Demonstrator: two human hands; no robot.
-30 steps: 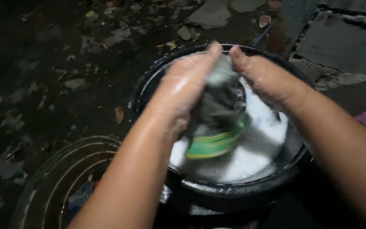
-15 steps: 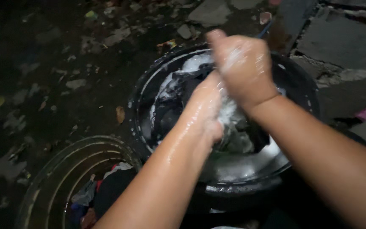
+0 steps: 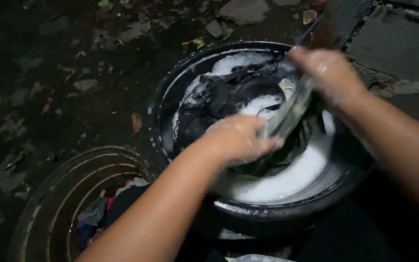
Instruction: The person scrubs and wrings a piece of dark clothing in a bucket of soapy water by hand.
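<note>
Night wash, seen from my remote feed: left hand (image 3: 238, 140) and right hand (image 3: 330, 73) both clenched on wet grey cloth (image 3: 289, 109), stretched taut between them over black basin (image 3: 267, 213) full of suds (image 3: 292, 174). Second basin (image 3: 49, 204) of clothes lower left, on littered ground (image 3: 73, 73). Risk, my judgement: soapy grip slips, cloth drops, suds slop over rim. Half second ago hands were stacked together; now pulled apart.

Dark clothes (image 3: 229, 102) and foam (image 3: 287, 177) fill the basin (image 3: 267, 213), leaving little open water. A second tub (image 3: 59, 204) sits just beside it at lower left; littered ground (image 3: 64, 82) lies open beyond.
</note>
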